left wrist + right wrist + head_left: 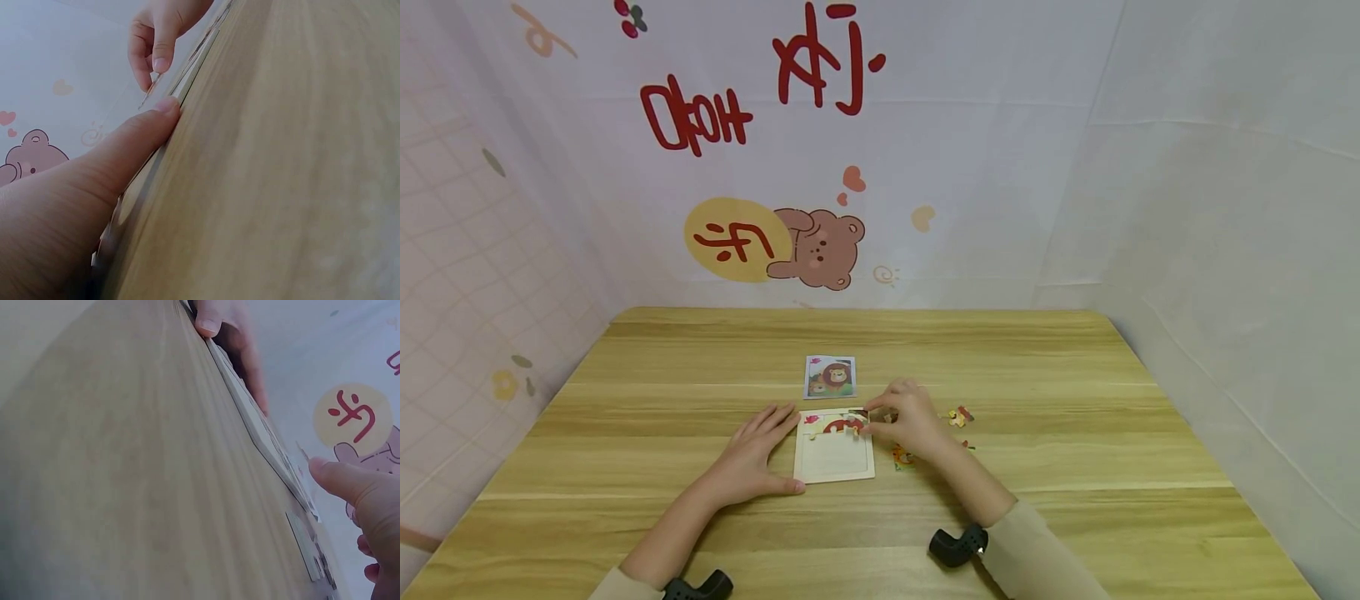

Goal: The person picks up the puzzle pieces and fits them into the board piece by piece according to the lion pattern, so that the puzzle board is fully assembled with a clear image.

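Observation:
A square puzzle board [837, 460] lies on the table, its upper part filled with pieces and its lower part bare. My left hand [758, 457] rests along the board's left side, fingers spread, the thumb at the near left corner. In the left wrist view that thumb [140, 137] touches the board's edge. Over the board's upper right, my right hand [912, 421] pinches a puzzle piece [854, 423] between thumb and fingers. The piece appears tilted, with one edge raised in the right wrist view. Part of it is hidden by the fingers.
A picture card [830, 377] with lions lies just beyond the board. Loose puzzle pieces lie to the right, among them a yellow and red one [959, 417] and an orange one [901, 456]; my right hand and forearm partly cover others. A white cloth wall [1000, 167] stands behind the table.

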`<state>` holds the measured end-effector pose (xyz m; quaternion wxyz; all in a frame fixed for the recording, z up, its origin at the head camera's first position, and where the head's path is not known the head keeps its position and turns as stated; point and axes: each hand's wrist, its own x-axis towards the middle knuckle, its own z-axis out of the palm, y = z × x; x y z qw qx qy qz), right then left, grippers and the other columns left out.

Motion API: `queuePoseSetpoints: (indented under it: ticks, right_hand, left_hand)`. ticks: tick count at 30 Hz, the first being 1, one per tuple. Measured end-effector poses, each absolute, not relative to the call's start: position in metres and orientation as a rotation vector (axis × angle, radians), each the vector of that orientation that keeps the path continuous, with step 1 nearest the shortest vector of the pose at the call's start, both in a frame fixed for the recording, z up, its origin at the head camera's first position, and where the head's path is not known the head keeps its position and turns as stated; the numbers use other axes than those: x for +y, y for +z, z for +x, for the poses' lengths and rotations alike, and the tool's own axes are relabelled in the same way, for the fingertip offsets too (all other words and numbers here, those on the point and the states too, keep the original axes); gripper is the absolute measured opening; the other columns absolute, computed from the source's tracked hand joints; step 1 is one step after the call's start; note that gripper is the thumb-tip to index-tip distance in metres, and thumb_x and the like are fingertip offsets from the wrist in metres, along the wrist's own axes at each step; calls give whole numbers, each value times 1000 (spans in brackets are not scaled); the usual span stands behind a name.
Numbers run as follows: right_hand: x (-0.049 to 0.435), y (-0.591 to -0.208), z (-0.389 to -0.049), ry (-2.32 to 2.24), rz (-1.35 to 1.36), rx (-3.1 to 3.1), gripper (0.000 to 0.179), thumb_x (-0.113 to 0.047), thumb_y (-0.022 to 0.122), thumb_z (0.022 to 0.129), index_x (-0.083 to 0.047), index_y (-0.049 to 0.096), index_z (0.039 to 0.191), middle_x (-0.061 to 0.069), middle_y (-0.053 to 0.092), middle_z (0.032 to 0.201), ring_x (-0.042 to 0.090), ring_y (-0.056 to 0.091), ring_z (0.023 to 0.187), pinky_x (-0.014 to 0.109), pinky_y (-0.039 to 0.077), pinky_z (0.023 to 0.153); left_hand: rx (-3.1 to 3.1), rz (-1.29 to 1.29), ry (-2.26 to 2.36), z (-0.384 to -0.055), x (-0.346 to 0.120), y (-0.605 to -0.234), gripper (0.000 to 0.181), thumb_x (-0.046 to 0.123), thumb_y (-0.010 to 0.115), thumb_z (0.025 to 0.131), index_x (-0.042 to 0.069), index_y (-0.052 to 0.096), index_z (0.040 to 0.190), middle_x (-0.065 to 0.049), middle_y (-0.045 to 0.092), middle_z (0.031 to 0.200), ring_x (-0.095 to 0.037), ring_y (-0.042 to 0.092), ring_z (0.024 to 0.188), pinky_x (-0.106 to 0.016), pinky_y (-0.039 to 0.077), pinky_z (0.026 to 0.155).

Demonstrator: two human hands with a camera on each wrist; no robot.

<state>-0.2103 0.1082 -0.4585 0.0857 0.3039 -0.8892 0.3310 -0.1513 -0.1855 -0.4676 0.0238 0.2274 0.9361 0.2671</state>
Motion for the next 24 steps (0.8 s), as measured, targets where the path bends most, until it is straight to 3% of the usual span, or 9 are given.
queuePoseSetpoints:
  ticks: [11, 24]
  right_hand:
    - [102, -464, -216, 948, 880, -2742, 27, -37, 82, 74, -24, 77, 97, -5, 52, 74, 11, 37, 73, 32, 30, 71]
    - [99, -462, -215, 883, 876, -2802, 23, -35, 80, 78, -26, 76, 98, -10, 51, 78, 11, 38, 75, 32, 30, 71]
  left_hand:
    - [2899, 711, 839, -151, -184, -467, 112, 72, 71, 65, 7, 35, 149, -11, 24, 156, -39, 13, 142, -66, 11, 104]
    - [2894, 710, 846, -151, -184, -466, 112, 70, 72, 65, 7, 35, 149, -11, 24, 156, -39, 13, 142, -66, 10, 104]
